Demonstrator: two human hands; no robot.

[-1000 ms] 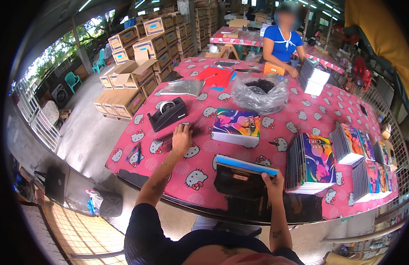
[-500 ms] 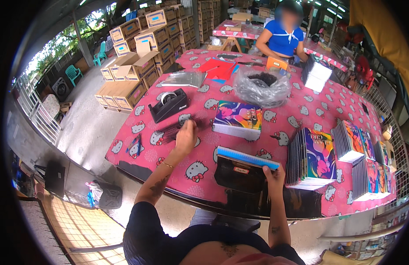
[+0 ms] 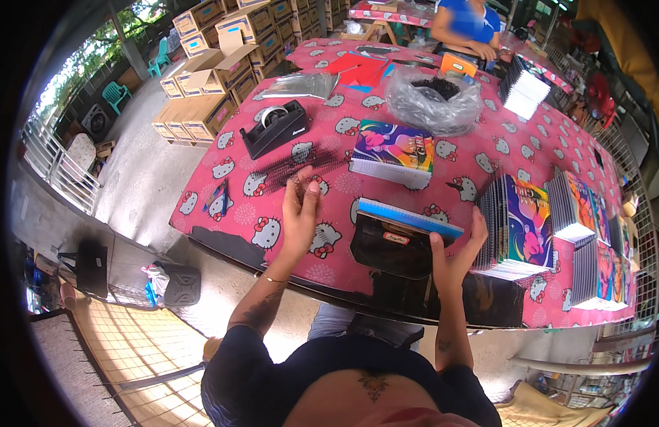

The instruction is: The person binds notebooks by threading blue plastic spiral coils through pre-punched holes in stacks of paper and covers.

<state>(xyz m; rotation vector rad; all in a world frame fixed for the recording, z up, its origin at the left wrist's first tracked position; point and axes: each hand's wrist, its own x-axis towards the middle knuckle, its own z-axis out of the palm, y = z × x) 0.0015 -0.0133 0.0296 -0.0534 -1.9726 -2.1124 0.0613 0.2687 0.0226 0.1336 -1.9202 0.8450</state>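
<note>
My left hand (image 3: 301, 210) hovers over the table with its thumb and fingers curled toward each other. Something thin and dark seems to lie between the fingertips, too small to make out. Just beyond it is a loose bunch of black spiral coils (image 3: 272, 174). At the right end of a black box-like holder (image 3: 386, 245), my right hand (image 3: 457, 249) has its thumb and fingers spread apart. A blue-and-white strip (image 3: 408, 217) runs along the holder's top edge. Beyond it lies a colourful spiral-less notebook stack (image 3: 393, 153), white page edges facing me.
A black tape dispenser (image 3: 276, 128) stands at the far left. Behind the notebooks lies a clear plastic bag (image 3: 433, 103) with black coils inside. Bound notebooks (image 3: 518, 224) stand in stacks at right. A co-worker in blue (image 3: 468, 25) stands across the table; cartons (image 3: 201, 117) are piled behind.
My left hand has loosened from a closed pinch above the coils and turned its fingers up. My right hand has come off the blue-and-white strip and spread. The view has tilted downward.
</note>
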